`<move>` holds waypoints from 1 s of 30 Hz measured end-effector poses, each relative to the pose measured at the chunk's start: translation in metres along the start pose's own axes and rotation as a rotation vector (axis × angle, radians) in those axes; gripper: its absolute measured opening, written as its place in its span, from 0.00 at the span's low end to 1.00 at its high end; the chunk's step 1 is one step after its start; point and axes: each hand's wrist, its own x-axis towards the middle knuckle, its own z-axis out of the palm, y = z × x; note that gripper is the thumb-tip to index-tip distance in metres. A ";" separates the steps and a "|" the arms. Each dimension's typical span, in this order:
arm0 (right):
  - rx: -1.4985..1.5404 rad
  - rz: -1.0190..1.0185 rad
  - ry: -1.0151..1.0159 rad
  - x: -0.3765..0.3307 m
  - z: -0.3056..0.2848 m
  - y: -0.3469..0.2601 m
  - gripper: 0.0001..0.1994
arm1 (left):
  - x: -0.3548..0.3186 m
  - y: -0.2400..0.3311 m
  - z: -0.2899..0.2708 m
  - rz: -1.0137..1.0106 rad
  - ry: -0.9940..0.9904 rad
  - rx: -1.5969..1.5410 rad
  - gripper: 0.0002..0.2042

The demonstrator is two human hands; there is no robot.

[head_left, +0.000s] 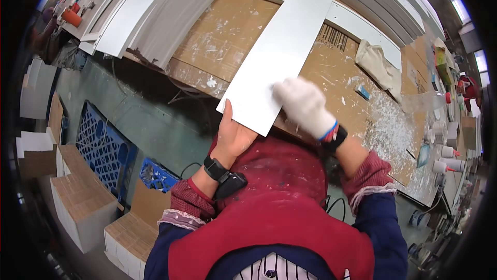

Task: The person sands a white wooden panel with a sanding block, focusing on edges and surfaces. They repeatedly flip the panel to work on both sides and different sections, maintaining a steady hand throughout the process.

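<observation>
White panel [282, 47] lies on worktop [228, 26], near end overhanging edge at 6 o'clock. Left hand [234, 134] grips that end, fingers underneath. Gloved right hand [304, 105] presses flat at 3 o'clock, fingers spread. Risks: panel tips off edge if grip slackens; rag [377, 65] nearby.

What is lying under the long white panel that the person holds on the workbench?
The white panel rests on a brown cardboard sheet spattered with white, and its far end crosses a white frame strip. The near end overhangs the edge. What lies directly beneath is covered.
</observation>
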 end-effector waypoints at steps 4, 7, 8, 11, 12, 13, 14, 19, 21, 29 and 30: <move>0.235 -0.204 -0.561 -0.036 -0.025 -0.069 0.03 | 0.000 -0.003 0.009 0.041 0.008 0.104 0.34; 0.461 -0.137 -0.633 -0.054 -0.030 -0.059 0.02 | -0.002 0.000 0.004 -0.002 -0.076 0.011 0.33; 0.520 -0.047 -0.573 -0.059 -0.033 -0.051 0.02 | -0.002 0.000 0.002 -0.007 -0.067 0.007 0.33; 0.544 0.182 -0.258 -0.065 -0.038 -0.026 0.05 | 0.000 -0.003 -0.003 0.012 -0.045 0.000 0.33; 0.554 0.244 -0.171 -0.061 -0.042 -0.021 0.05 | 0.000 -0.003 -0.005 0.009 -0.059 -0.024 0.33; 0.505 0.259 -0.190 -0.055 -0.044 -0.015 0.05 | 0.000 -0.002 -0.008 0.008 -0.073 -0.048 0.32; 0.454 0.275 -0.206 -0.047 -0.043 -0.009 0.06 | 0.002 -0.002 -0.009 0.005 -0.091 -0.069 0.31; 0.335 0.071 -0.206 -0.006 -0.034 -0.015 0.05 | 0.000 -0.003 -0.005 0.021 -0.048 -0.049 0.28; 0.267 -0.027 -0.262 0.008 -0.025 -0.020 0.06 | 0.001 -0.003 -0.003 0.015 -0.065 -0.036 0.28; 0.133 -0.295 -0.421 0.020 -0.008 -0.020 0.10 | 0.001 -0.004 0.002 -0.043 0.016 -0.030 0.29; 0.132 -0.336 -0.435 0.019 -0.007 -0.020 0.11 | 0.001 -0.005 0.003 -0.035 0.011 -0.011 0.29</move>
